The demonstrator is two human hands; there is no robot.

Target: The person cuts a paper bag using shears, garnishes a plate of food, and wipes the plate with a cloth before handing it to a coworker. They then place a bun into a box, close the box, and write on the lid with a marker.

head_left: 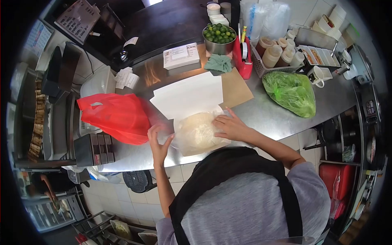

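Note:
An open white box (190,92) lies on the steel counter (269,110), its lid folded back. In its lower part sits a round, pale, whitish food item (199,130) on thin translucent wrapping. My left hand (159,143) is at the left edge of the wrapping, thumb and fingers spread apart. On the right side of the pale item rests my right hand (232,127), its fingers spread over the wrapping. A brown sheet (239,89) lies partly under the box lid.
A red plastic bag (116,116) stands left. Behind are a closed white box (181,56), green cloth (218,63), bowl of green limes (219,34) and red holder (243,61). To the right are a bottle basket (272,69) and bagged greens (290,92). Another person's arm (48,185) shows lower left.

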